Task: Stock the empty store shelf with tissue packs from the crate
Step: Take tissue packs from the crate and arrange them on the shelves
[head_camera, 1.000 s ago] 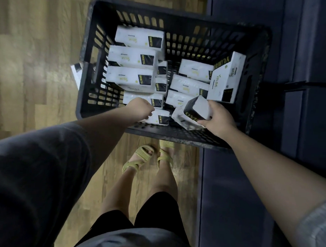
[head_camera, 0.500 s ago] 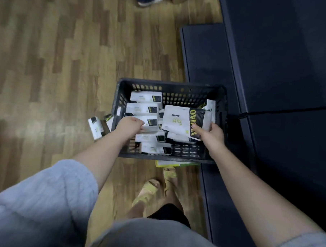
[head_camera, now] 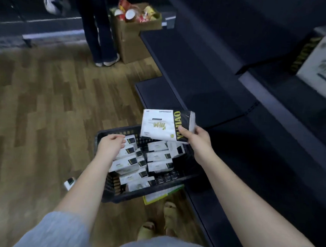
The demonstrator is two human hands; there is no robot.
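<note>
Got my right hand (head_camera: pixel 199 141) pinching one white-and-black plastic-wrapped tissue pack (head_camera: pixel 165 126) by its end, lifted clear of the black slotted plastic crate (head_camera: pixel 174 187) so it can go to the dark shelf (head_camera: pixel 198 72). Left hand (head_camera: pixel 111 144) hovers loose-fingered over the packs, holding nothing, probably ready for another.

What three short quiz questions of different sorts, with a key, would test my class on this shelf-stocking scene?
1. True or false: the right hand grips a white-and-black tissue pack above the black plastic crate.
2. What does the left hand hold? A) a pack B) nothing C) the crate's rim
3. Fill in: the brown cardboard box stands on the ____ floor.

Key: 1 true; 2 B; 3 wooden.
</note>
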